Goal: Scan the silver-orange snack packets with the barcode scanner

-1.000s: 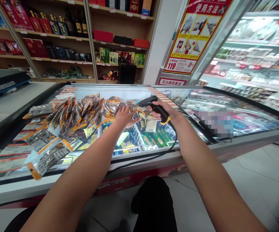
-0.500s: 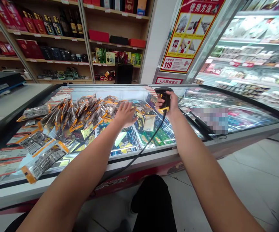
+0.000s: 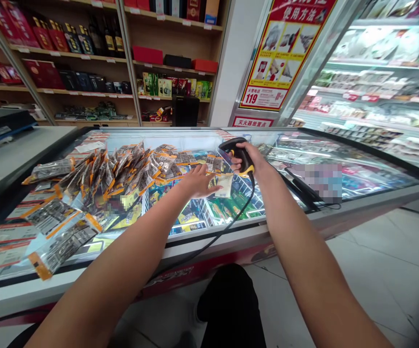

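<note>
My right hand [image 3: 256, 158] is wrapped round a black and yellow barcode scanner [image 3: 244, 157], whose head tilts down to the left. A black cable hangs from the scanner's handle. To its left, my left hand [image 3: 200, 182] is open, fingers stretched towards a clear packet with orange ends [image 3: 214, 163]. Whether those fingers touch the packet I cannot tell. Several similar packets [image 3: 122, 169] lie heaped on the glass left of my hand, and two more [image 3: 66, 241] lie nearer the front edge. A pale packet [image 3: 224, 186] shows just beyond my left fingertips.
The glass-topped chest freezer [image 3: 180, 244] has wire baskets of bagged goods inside. At its right lies a dark flat object [image 3: 305, 188], partly blurred out. Wooden shelves [image 3: 86, 55] with bottles and boxes stand behind, and a lit display fridge [image 3: 379, 77] at the right.
The scanner has turned and dipped, its head swinging down to the left. My left hand has moved right and slightly down, closer to the scanner. The packet heap looks the same.
</note>
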Demonstrator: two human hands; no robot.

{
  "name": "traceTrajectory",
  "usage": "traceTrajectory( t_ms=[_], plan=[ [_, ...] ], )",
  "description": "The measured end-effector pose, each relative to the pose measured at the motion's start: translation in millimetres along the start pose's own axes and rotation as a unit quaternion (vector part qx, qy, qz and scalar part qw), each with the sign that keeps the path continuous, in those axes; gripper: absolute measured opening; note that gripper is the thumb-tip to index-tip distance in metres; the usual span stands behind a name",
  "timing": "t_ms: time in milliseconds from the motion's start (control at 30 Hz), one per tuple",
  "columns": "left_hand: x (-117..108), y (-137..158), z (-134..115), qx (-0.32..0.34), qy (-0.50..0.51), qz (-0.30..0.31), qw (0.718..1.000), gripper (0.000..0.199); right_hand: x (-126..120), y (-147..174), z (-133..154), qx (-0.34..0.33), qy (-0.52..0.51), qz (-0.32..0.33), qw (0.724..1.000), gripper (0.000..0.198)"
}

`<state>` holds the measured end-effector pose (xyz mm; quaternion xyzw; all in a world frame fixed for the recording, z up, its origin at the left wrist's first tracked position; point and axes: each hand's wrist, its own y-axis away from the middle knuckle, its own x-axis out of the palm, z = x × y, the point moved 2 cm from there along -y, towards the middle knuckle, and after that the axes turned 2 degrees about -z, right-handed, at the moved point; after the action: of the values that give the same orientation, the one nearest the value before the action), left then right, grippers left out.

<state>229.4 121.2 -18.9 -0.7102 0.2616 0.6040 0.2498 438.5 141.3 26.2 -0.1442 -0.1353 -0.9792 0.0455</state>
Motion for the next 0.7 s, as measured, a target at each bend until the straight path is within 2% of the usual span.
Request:
traceTrajectory(
  t_ms=[167,400,533,600,633,700],
  plan=[
    [2,-1,-4,0.0,-0.004,0.0,1.0,0.086,7,4,-1,0.027,0.048,0.016,0.998,0.025],
    [6,-4,-1,0.005,-0.01,-0.006,1.0,0.089,7,2,-2,0.047,0.052,0.042,0.997,0.029],
    [6,-6,-3,0.003,-0.042,-0.02,0.999,0.089,3,-1,-2,0.032,0.033,0.05,0.998,0.025],
    [7,-8,-4,-0.013,-0.078,-0.047,0.996,0.089,-3,-6,0,-0.006,0.007,0.021,1.0,0.024],
    [7,-8,-4,-0.031,-0.095,-0.061,0.993,0.091,-8,-9,2,-0.037,-0.007,-0.016,0.999,0.022],
    [7,-9,-1,-0.083,-0.117,-0.082,0.986,0.096,-25,-16,6,-0.105,-0.016,-0.144,0.984,0.019]
  ],
)
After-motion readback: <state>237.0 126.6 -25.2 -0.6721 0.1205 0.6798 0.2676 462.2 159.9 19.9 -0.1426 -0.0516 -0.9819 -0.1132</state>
